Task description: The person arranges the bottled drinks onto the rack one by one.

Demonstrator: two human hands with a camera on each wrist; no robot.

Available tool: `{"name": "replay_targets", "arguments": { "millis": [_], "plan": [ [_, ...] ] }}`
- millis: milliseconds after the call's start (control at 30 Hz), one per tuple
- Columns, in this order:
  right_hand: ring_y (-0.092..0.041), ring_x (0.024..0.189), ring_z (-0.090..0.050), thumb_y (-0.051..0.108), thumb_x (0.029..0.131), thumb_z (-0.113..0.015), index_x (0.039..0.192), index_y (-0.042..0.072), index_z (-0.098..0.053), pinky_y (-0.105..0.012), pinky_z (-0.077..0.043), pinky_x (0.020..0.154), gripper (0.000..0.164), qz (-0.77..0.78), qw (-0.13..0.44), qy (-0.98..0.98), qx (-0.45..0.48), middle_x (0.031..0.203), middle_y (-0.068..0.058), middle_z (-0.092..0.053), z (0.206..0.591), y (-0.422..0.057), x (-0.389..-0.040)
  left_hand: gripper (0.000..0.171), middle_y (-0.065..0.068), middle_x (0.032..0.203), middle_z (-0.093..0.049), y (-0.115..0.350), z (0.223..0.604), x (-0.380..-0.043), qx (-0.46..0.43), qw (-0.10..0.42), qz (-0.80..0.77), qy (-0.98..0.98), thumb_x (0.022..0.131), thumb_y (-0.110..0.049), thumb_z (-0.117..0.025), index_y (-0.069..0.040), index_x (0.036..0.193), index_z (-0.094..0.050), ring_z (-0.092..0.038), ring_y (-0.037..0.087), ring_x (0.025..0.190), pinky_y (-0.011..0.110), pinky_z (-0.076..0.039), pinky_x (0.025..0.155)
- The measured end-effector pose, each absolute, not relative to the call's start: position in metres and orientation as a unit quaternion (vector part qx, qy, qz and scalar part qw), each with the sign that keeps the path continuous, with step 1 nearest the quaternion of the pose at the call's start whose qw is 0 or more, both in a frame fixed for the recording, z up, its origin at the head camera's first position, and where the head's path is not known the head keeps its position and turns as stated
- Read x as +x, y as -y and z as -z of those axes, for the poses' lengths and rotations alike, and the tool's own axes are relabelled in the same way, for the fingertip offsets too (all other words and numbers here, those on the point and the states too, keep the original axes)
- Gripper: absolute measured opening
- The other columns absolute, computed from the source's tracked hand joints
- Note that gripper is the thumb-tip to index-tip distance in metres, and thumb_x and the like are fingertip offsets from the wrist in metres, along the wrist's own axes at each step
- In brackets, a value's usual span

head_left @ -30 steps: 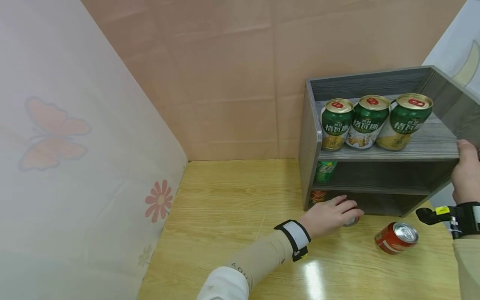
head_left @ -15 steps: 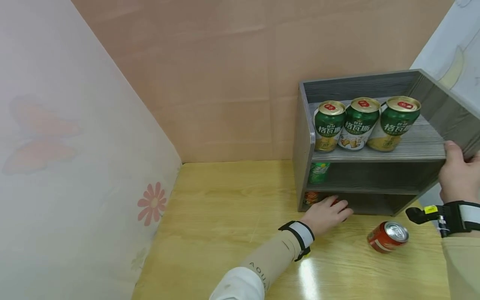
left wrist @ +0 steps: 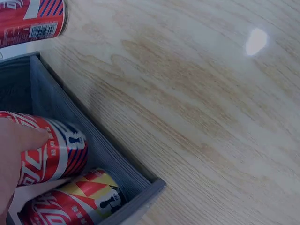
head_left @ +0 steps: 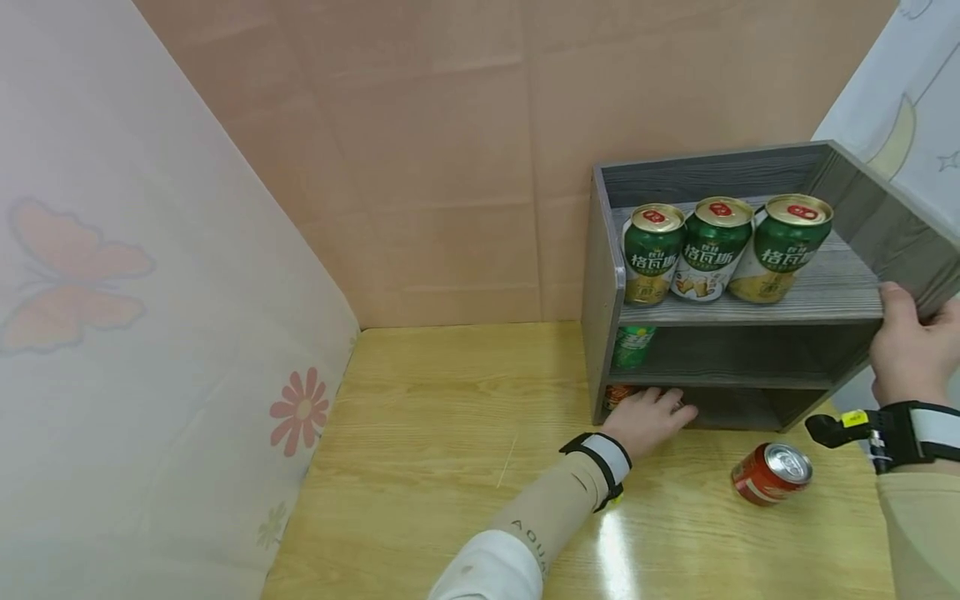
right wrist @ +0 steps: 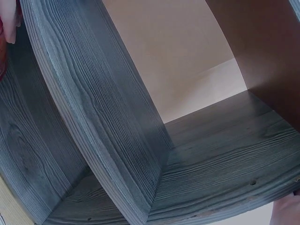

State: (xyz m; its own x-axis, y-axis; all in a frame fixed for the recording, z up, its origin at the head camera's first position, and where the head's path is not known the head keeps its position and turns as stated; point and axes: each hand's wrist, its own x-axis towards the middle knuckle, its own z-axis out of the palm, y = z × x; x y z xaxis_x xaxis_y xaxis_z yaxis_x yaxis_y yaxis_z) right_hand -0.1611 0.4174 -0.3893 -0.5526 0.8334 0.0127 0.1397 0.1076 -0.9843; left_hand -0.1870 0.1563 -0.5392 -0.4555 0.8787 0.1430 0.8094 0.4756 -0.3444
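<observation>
My left hand (head_left: pixel 648 421) reaches into the bottom compartment of a grey wooden shelf (head_left: pixel 750 310). It grips a red soda can (left wrist: pixel 70 150), the thumb lying across its side in the left wrist view; in the head view the hand hides most of this can. Beside it, against the compartment's side wall, sits a red-and-yellow can (left wrist: pixel 77 201). My right hand (head_left: pixel 911 346) holds the shelf's right side panel, thumb on the front edge. Another red can (head_left: pixel 768 475) stands on the table in front of the shelf.
Three green-and-gold cans (head_left: pixel 708 250) stand on the top board. A green can (head_left: pixel 632 346) is at the left of the middle compartment. The wooden table (head_left: pixel 450 433) meets a patterned wall (head_left: pixel 187 333) on the left and a tan backdrop (head_left: pixel 405 167) behind.
My left hand has pushed further into the bottom compartment, taking the red can inward with it. The right hand keeps its hold on the shelf. The head view has shifted slightly.
</observation>
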Motion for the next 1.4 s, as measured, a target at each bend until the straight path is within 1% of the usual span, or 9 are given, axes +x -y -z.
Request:
{"name": "replay_targets", "arguments": {
  "millis": [233, 400, 600, 800, 900, 1033, 1133, 1267, 1400],
  "plan": [
    [0.007, 0.111, -0.043, 0.037, 0.105, -0.055, 0.146, 0.033, -0.05, -0.021, -0.029, 0.105, 0.042, -0.566, 0.318, 0.67, -0.359, 0.123, 0.022, -0.047, 0.388, -0.417, -0.16, 0.037, -0.007, 0.139, -0.054, -0.16, 0.544, -0.192, -0.477, 0.168, -0.128, 0.853, 0.108, -0.028, -0.052, -0.036, 0.144, -0.051, -0.061, 0.008, 0.11, 0.017, -0.051, 0.08],
    [0.006, 0.114, -0.041, 0.035, 0.105, -0.054, 0.144, 0.032, -0.051, -0.021, -0.027, 0.106, 0.039, -0.567, 0.316, 0.669, -0.362, 0.123, 0.022, -0.047, 0.385, -0.414, -0.158, 0.039, -0.008, 0.137, -0.057, -0.165, 0.545, -0.192, -0.466, 0.168, -0.118, 0.86, 0.109, -0.03, -0.052, -0.034, 0.147, -0.043, -0.064, 0.009, 0.104, 0.019, -0.051, 0.079],
    [0.007, 0.113, -0.041, 0.035, 0.105, -0.055, 0.144, 0.032, -0.052, -0.021, -0.026, 0.107, 0.039, -0.568, 0.315, 0.668, -0.364, 0.121, 0.023, -0.047, 0.386, -0.414, -0.158, 0.026, -0.009, 0.131, -0.058, -0.166, 0.544, -0.191, -0.458, 0.168, -0.128, 0.864, 0.11, -0.025, -0.048, -0.03, 0.135, -0.042, -0.063, 0.008, 0.095, 0.019, -0.049, 0.069],
    [0.007, 0.112, -0.043, 0.036, 0.105, -0.056, 0.145, 0.031, -0.051, -0.022, -0.027, 0.109, 0.041, -0.572, 0.319, 0.663, -0.362, 0.122, 0.022, -0.048, 0.389, -0.418, -0.161, 0.034, -0.009, 0.138, -0.053, -0.168, 0.54, -0.189, -0.449, 0.141, -0.146, 0.87, 0.111, -0.029, -0.043, -0.031, 0.145, -0.039, -0.061, 0.007, 0.108, 0.02, -0.05, 0.08],
    [0.007, 0.112, -0.043, 0.036, 0.105, -0.056, 0.145, 0.031, -0.051, -0.021, -0.027, 0.109, 0.041, -0.574, 0.319, 0.662, -0.362, 0.123, 0.021, -0.048, 0.389, -0.418, -0.161, 0.043, -0.011, 0.14, -0.053, -0.168, 0.542, -0.19, -0.445, 0.175, -0.149, 0.865, 0.112, -0.035, -0.04, -0.034, 0.155, -0.037, -0.061, 0.006, 0.112, 0.02, -0.05, 0.084],
    [0.007, 0.113, -0.044, 0.036, 0.105, -0.056, 0.146, 0.031, -0.05, -0.022, -0.027, 0.11, 0.043, -0.575, 0.317, 0.661, -0.363, 0.125, 0.021, -0.048, 0.388, -0.418, -0.16, 0.047, -0.015, 0.139, -0.056, -0.168, 0.548, -0.192, -0.432, 0.23, -0.139, 0.861, 0.112, -0.042, -0.035, -0.035, 0.158, -0.038, -0.062, 0.003, 0.109, 0.019, -0.051, 0.084],
    [0.007, 0.113, -0.043, 0.037, 0.105, -0.057, 0.146, 0.032, -0.05, -0.022, -0.027, 0.109, 0.043, -0.575, 0.314, 0.663, -0.362, 0.125, 0.021, -0.048, 0.388, -0.418, -0.161, 0.047, -0.016, 0.142, -0.054, -0.169, 0.547, -0.191, -0.424, 0.211, -0.164, 0.865, 0.112, -0.042, -0.035, -0.033, 0.158, -0.038, -0.058, 0.002, 0.115, 0.019, -0.048, 0.09],
    [0.007, 0.112, -0.042, 0.038, 0.105, -0.055, 0.146, 0.032, -0.05, -0.022, -0.029, 0.106, 0.042, -0.564, 0.313, 0.675, -0.358, 0.123, 0.022, -0.047, 0.39, -0.419, -0.161, 0.047, -0.015, 0.147, -0.048, -0.172, 0.539, -0.188, -0.412, 0.144, -0.229, 0.87, 0.112, -0.04, -0.036, -0.03, 0.158, -0.037, -0.05, 0.001, 0.125, 0.019, -0.043, 0.097],
    [0.006, 0.11, -0.042, 0.038, 0.105, -0.055, 0.144, 0.032, -0.053, -0.022, -0.03, 0.099, 0.039, -0.556, 0.317, 0.682, -0.353, 0.12, 0.022, -0.048, 0.392, -0.421, -0.161, 0.048, -0.017, 0.145, -0.049, -0.174, 0.537, -0.188, -0.401, 0.111, -0.241, 0.877, 0.111, -0.04, -0.04, -0.032, 0.158, -0.035, -0.05, -0.001, 0.123, 0.018, -0.043, 0.096]
  ]
}}
